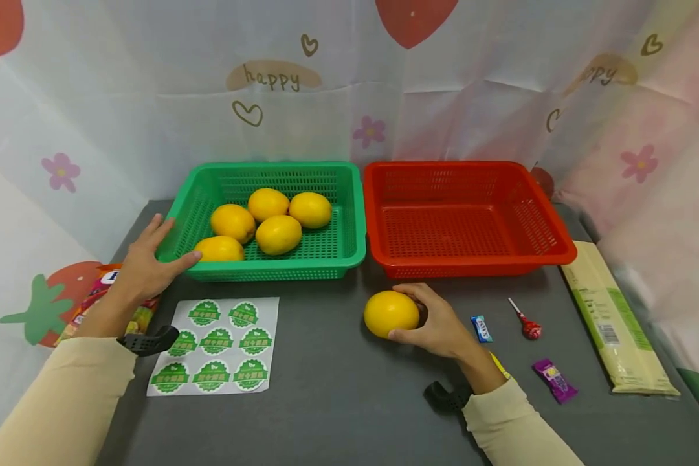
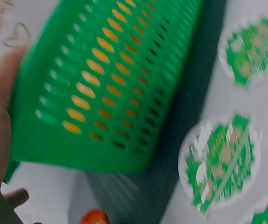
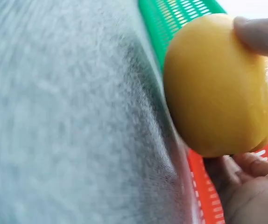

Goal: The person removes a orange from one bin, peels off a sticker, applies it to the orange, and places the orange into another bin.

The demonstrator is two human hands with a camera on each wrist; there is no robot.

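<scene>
- Right hand (image 1: pixel 433 323) had its grip wrapped round a yellow fruit (image 1: pixel 391 314), just on the near side of the red basket (image 1: pixel 437 233) (couldn't tell if it touched the bench (image 1: pixel 326 395), sorry)
- Left hand (image 1: pixel 150 262) had a wide grip, fingers spread at the near left corner of the green basket (image 1: pixel 279 273)
- Five more yellow fruits (image 1: pixel 278 234) sat in there
- Sticker sheet (image 1: pixel 215 349) lay nearer, lollipop (image 1: pixel 530 329) off right

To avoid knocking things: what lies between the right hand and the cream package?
The head view shows a blue packet, a red lollipop and, lower, a purple packet.
</scene>
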